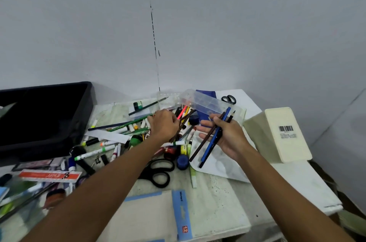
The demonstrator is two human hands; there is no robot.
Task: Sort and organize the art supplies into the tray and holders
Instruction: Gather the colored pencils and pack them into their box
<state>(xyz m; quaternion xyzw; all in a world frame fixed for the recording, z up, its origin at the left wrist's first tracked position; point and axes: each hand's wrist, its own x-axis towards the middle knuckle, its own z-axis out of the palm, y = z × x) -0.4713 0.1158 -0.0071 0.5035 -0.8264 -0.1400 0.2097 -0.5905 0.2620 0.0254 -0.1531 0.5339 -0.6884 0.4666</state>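
Over the cluttered table (221, 198), right-hand fingers (215, 121) curl round pencils (213, 142).

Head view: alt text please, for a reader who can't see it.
A person's right hand holds a bundle of pencils above a cluttered table, while the left hand grips a brown pencil in a pile of markers and pens. A black tray sits at left; black scissors lie near the forearms.

scissors (158, 172) x2 | black tray (45, 115) x1 | cream box (281, 134) x1 | hands x2
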